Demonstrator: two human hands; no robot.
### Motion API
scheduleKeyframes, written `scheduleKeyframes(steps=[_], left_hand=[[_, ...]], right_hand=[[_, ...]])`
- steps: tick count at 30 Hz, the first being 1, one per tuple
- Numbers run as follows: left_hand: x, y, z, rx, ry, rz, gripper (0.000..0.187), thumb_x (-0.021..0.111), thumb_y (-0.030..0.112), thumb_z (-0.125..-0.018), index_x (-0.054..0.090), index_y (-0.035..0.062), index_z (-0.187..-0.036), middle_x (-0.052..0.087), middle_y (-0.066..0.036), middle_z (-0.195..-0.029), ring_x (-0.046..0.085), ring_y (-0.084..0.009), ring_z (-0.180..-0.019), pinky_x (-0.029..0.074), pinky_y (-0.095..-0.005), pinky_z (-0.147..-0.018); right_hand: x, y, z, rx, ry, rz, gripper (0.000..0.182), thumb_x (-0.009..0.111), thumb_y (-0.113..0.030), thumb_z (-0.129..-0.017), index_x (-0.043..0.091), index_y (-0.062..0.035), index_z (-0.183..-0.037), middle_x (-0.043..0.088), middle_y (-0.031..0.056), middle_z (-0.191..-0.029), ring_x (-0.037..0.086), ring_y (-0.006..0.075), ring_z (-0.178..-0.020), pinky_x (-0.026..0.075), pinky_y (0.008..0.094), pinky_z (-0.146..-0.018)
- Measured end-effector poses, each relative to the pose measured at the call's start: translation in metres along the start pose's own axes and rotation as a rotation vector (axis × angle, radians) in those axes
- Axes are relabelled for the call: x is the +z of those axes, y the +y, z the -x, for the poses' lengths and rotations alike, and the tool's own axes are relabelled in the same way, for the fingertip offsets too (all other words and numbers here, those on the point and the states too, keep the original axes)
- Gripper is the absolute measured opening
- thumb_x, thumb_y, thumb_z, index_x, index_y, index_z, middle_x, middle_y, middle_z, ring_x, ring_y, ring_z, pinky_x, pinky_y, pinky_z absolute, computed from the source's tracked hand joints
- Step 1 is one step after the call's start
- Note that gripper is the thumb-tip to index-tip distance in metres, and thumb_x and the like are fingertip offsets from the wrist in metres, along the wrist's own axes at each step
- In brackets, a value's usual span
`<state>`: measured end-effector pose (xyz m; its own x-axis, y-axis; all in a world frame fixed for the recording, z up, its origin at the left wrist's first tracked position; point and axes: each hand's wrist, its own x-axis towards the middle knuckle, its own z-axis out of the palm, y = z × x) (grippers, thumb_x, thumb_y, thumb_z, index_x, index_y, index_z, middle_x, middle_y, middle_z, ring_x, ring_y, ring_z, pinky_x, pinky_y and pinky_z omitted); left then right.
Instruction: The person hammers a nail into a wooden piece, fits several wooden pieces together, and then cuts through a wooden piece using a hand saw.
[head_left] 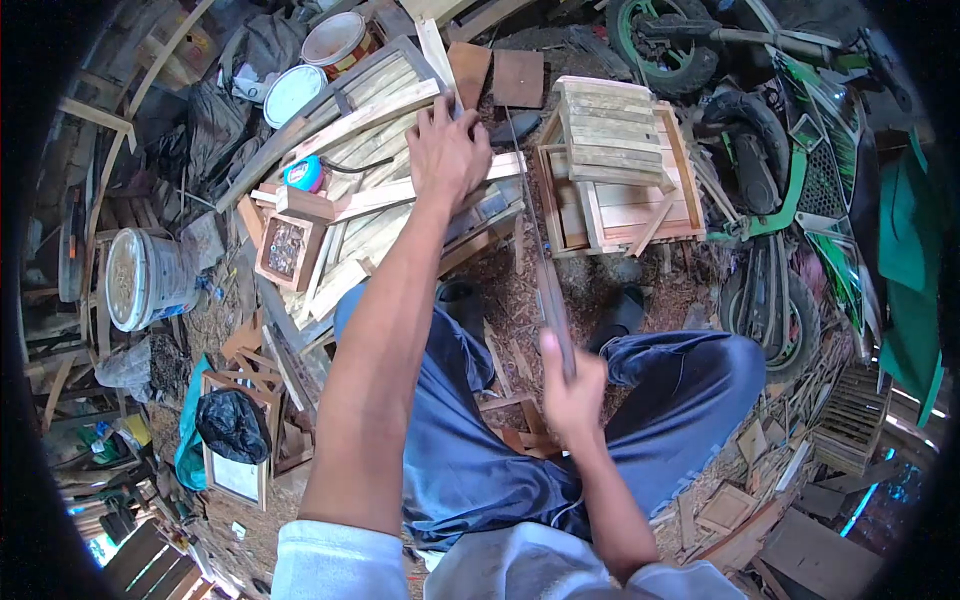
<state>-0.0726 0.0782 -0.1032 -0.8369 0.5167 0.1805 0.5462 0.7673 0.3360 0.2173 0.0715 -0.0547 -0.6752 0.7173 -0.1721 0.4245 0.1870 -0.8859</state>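
My left hand presses down on light wooden strips on a low slatted work surface, its fingers bent over the wood near the surface's right end. My right hand is wrapped round the handle of a long, thin saw-like tool, slightly blurred. The tool runs up and away from my right hand, its far end close to my left hand. A small wooden box of nails and a blue and pink round container sit on the left part of the surface.
Slatted wooden boxes stand right of the work surface. A green motorcycle is at the right. A white bucket stands at the left. Wood scraps and shavings cover the ground round my legs.
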Motion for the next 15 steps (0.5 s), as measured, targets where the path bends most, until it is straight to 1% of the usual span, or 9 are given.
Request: scheduleKeyframes(steps=[2,4,7,8,9,10,11,12,15], left_hand=[[0.001,0.0,-0.004,0.017,0.014,-0.001,0.033,0.051,0.03,-0.088,0.07,0.0119,-0.108,0.046,-0.011,-0.139,0.044,-0.0321,-0.122,0.033,-0.0488,-0.102],[0.001,-0.002,-0.005,0.029,0.031,0.009,0.032,0.05,0.031,-0.089,0.07,0.0124,-0.106,0.048,-0.012,-0.138,0.046,-0.0337,-0.121,0.035,-0.05,-0.101],[0.005,-0.001,0.0,0.01,0.031,0.021,0.033,0.05,0.031,-0.089,0.07,0.0129,-0.107,0.047,-0.012,-0.139,0.044,-0.0331,-0.123,0.035,-0.0491,-0.101],[0.005,-0.003,-0.004,0.006,0.048,0.023,0.033,0.05,0.031,-0.089,0.07,0.013,-0.107,0.047,-0.011,-0.139,0.044,-0.0329,-0.123,0.035,-0.049,-0.101],[0.004,-0.001,-0.003,0.005,0.042,0.012,0.032,0.051,0.03,-0.088,0.071,0.0131,-0.107,0.047,-0.011,-0.139,0.043,-0.0319,-0.124,0.034,-0.049,-0.101],[-0.003,0.002,-0.003,-0.017,-0.016,0.01,0.032,0.051,0.029,-0.088,0.07,0.0127,-0.108,0.046,-0.011,-0.139,0.042,-0.0316,-0.124,0.034,-0.0496,-0.102],[-0.005,0.004,-0.005,-0.015,-0.016,0.008,0.033,0.051,0.029,-0.088,0.07,0.0124,-0.108,0.046,-0.011,-0.139,0.042,-0.0315,-0.124,0.034,-0.0491,-0.102],[-0.005,0.002,-0.003,-0.014,-0.025,0.007,0.033,0.051,0.029,-0.088,0.07,0.0121,-0.108,0.046,-0.011,-0.139,0.043,-0.0314,-0.124,0.034,-0.0485,-0.102],[0.001,0.0,-0.002,0.006,0.016,0.016,0.032,0.052,0.028,-0.087,0.071,0.0116,-0.107,0.048,-0.011,-0.136,0.043,-0.0322,-0.122,0.032,-0.0497,-0.102]], right_hand=[[0.021,-0.012,-0.063,-0.053,0.004,-0.035,0.054,0.055,-0.038,-0.097,0.053,0.0026,-0.062,0.035,-0.0002,-0.051,0.035,0.007,-0.052,0.029,0.0331,-0.045],[0.035,-0.026,-0.091,-0.031,0.019,-0.027,0.059,0.055,-0.043,-0.097,0.046,0.0009,-0.059,0.035,-0.0004,-0.052,0.033,0.0078,-0.052,0.027,0.0339,-0.045],[0.022,-0.021,-0.069,0.04,0.0,-0.075,0.057,0.055,-0.041,-0.097,0.043,-0.0004,-0.059,0.034,-0.0013,-0.052,0.033,0.0077,-0.053,0.028,0.0337,-0.046],[0.013,-0.017,-0.049,0.001,-0.011,-0.075,0.054,0.054,-0.038,-0.098,0.041,-0.0016,-0.059,0.033,-0.0023,-0.052,0.033,0.0075,-0.054,0.029,0.0333,-0.046],[0.005,-0.007,-0.021,-0.059,-0.04,-0.045,0.051,0.055,-0.033,-0.098,0.045,-0.0008,-0.06,0.035,-0.0022,-0.053,0.034,0.0067,-0.054,0.03,0.0317,-0.046],[-0.002,-0.007,0.01,0.052,-0.042,-0.068,0.046,0.057,-0.03,-0.097,0.051,0.0007,-0.063,0.038,-0.0016,-0.053,0.037,0.0061,-0.054,0.032,0.0302,-0.047],[-0.006,-0.001,0.032,0.066,0.007,-0.112,0.044,0.058,-0.029,-0.097,0.055,0.0021,-0.066,0.041,-0.0014,-0.054,0.039,0.0056,-0.054,0.032,0.0297,-0.047],[-0.012,-0.008,0.041,0.193,-0.023,-0.072,0.043,0.057,-0.029,-0.097,0.056,0.0021,-0.067,0.041,-0.0021,-0.053,0.039,0.0054,-0.054,0.032,0.0297,-0.047],[0.005,-0.017,0.002,0.076,-0.004,-0.017,0.05,0.055,-0.036,-0.097,0.053,0.0018,-0.064,0.038,0.0001,-0.051,0.036,0.0073,-0.052,0.031,0.0309,-0.046]])
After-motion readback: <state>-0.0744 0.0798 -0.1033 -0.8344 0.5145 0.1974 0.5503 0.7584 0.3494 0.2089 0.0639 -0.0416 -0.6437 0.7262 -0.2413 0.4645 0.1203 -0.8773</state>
